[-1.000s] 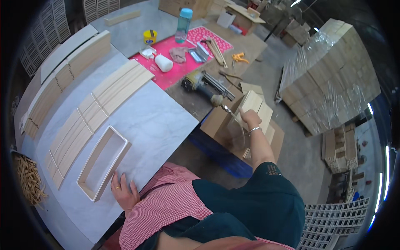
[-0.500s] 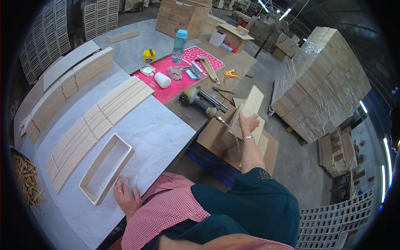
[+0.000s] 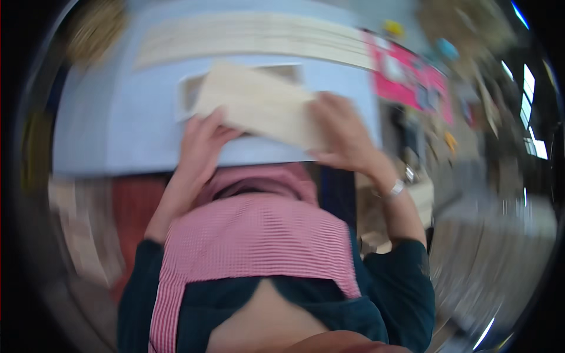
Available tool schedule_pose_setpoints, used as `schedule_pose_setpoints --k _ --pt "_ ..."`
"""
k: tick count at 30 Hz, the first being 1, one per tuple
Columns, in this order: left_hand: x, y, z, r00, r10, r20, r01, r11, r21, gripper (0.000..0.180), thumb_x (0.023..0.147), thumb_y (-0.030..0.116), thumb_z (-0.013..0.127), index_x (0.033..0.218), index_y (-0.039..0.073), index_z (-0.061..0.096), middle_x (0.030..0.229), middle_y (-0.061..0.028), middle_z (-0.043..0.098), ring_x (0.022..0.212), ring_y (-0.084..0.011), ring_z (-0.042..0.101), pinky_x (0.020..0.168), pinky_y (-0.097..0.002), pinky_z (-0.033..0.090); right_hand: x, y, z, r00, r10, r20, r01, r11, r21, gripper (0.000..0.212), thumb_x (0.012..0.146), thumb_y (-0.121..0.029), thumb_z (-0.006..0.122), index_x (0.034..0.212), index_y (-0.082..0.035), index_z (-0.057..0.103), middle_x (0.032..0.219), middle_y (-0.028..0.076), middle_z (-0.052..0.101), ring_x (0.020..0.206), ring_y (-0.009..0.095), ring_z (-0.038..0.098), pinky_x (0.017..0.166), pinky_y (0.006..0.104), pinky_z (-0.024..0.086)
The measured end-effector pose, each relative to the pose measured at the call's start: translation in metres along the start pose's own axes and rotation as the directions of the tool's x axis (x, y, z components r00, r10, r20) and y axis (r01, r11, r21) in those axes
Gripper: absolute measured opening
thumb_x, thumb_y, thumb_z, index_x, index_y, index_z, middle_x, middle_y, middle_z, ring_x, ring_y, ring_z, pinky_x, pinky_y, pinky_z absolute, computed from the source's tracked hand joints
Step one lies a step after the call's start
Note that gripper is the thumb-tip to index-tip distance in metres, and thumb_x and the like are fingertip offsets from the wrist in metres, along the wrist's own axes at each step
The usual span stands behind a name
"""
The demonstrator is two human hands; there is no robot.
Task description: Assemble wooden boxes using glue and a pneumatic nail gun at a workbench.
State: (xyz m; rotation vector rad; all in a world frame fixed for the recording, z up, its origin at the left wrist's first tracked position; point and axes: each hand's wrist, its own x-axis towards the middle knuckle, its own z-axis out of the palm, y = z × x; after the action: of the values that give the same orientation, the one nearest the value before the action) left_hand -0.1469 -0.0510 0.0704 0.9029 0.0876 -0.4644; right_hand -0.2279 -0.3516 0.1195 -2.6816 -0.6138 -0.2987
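Observation:
A pale thin wooden board (image 3: pixel 253 106) is tilted over a rectangular wooden frame (image 3: pixel 288 72) on the table, covering most of it. My right hand (image 3: pixel 344 132) is closed on the board's right end; its fingers are blurred by motion. At the board's lower left edge is my left hand (image 3: pixel 203 138), its fingers apart and their tips touching or overlapping the board. Whether they also touch the frame beneath cannot be made out. Beyond the frame, a long row of pale wooden strips (image 3: pixel 253 38) lies across the table.
The white table's (image 3: pixel 141 123) near edge runs in front of my apron. A pink mat (image 3: pixel 394 82) with blurred small items lies to the right, near a blue-capped bottle (image 3: pixel 447 49) and yellow tub (image 3: pixel 394 27). Brown wood scraps (image 3: pixel 97 29) are heaped at far left.
My view has swung left to face the table. My right hand has brought the board from the carton on the right to over the frame. My left hand has come up to the board's edge.

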Motion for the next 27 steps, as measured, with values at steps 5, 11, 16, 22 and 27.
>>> schedule_pose_setpoints --k 5,11,16,22,27 --pt "-0.021 0.007 -0.005 0.992 0.076 -0.103 -0.088 0.989 -0.116 0.027 0.101 0.009 0.058 0.116 -0.013 0.052 0.114 -0.0221 0.063 0.101 -0.0291 0.068 0.096 -0.0390 0.057 0.051 -0.001 0.006 0.992 -0.054 0.113 0.066 0.992 -0.108 0.092 0.059 -0.023 0.090 0.141 -0.008 0.052 0.144 0.016 0.051 0.128 0.033 0.052 0.109 0.0434 0.037" --pt "-0.031 0.017 -0.051 0.950 0.272 -0.154 -0.207 0.916 0.345 0.027 0.096 0.010 0.066 0.116 -0.007 0.064 0.101 -0.0147 0.069 0.085 -0.0209 0.069 0.080 -0.0286 0.059 0.103 0.015 0.017 0.991 -0.085 0.108 0.084 0.996 0.014 0.083 0.059 -0.015 0.083 0.138 -0.006 0.058 0.143 0.014 0.055 0.128 0.033 0.053 0.110 0.0425 0.040" --pt "-0.017 0.018 -0.092 0.802 0.594 -0.065 -0.210 0.381 0.900 0.025 0.089 0.010 0.072 0.111 -0.003 0.072 0.094 -0.0110 0.070 0.076 -0.0170 0.065 0.073 -0.0258 0.055 0.125 0.022 0.022 0.984 -0.121 0.134 0.124 0.992 -0.017 0.076 0.060 -0.016 0.081 0.133 -0.004 0.062 0.141 0.015 0.057 0.127 0.034 0.054 0.110 0.0425 0.042" --pt "0.001 0.016 -0.091 0.725 0.687 0.048 -0.175 0.116 0.978 0.023 0.083 0.017 0.075 0.101 0.003 0.077 0.084 -0.0081 0.069 0.067 -0.0188 0.063 0.065 -0.0321 0.051 0.132 0.028 0.022 0.972 -0.130 0.198 0.136 0.991 -0.015 0.074 0.061 -0.020 0.081 0.131 -0.003 0.064 0.140 0.015 0.059 0.126 0.034 0.055 0.111 0.0426 0.042" --pt "0.001 0.019 -0.098 0.701 0.686 0.195 -0.175 -0.100 0.980 0.022 0.083 0.021 0.074 0.097 0.005 0.078 0.082 -0.0062 0.069 0.065 -0.0209 0.061 0.063 -0.0337 0.049 0.128 0.037 0.033 0.959 -0.152 0.240 0.174 0.982 -0.073 0.078 0.066 -0.027 0.083 0.137 -0.006 0.061 0.145 0.012 0.056 0.132 0.033 0.052 0.113 0.0441 0.042"
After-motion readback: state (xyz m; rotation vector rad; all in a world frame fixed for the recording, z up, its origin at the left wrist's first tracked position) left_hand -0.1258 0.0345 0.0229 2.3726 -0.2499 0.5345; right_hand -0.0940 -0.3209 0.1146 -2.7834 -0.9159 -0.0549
